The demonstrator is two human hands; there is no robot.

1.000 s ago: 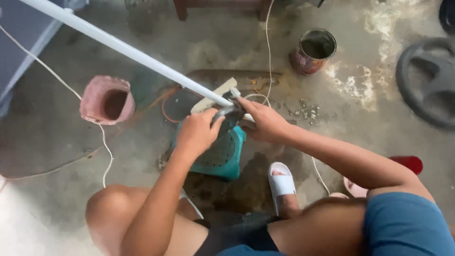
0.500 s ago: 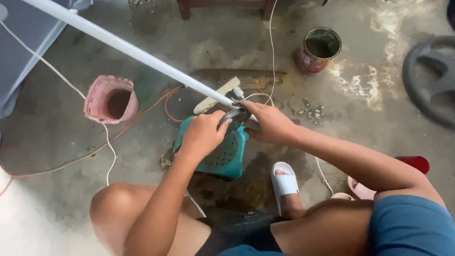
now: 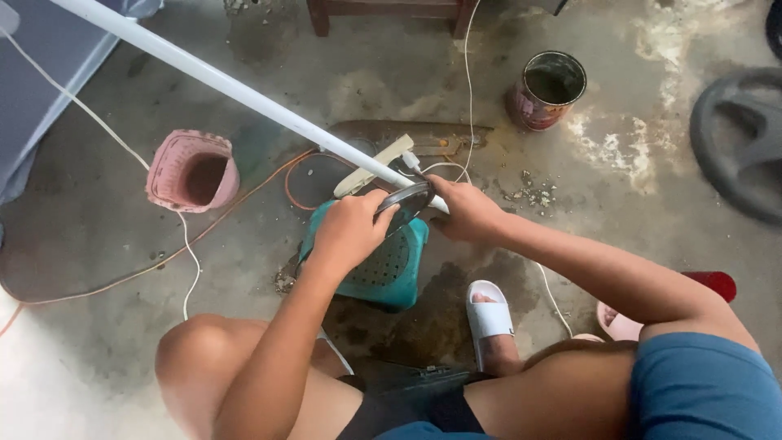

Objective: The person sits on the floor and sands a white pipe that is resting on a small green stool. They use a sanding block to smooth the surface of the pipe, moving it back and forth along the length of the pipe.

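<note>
Head view: your left hand (image 3: 350, 232) grips the dark ring (image 3: 405, 198) while your right hand (image 3: 466, 213) clasps the white pipe (image 3: 244, 92) end, both braced over the teal stool (image 3: 383, 265) for support.

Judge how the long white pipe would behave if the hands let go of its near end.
The white pipe runs dead straight across the view, so it is probably stiff. Round and smooth, it would likely roll on the concrete floor. Both the left hand and right hand work at its end.
</note>
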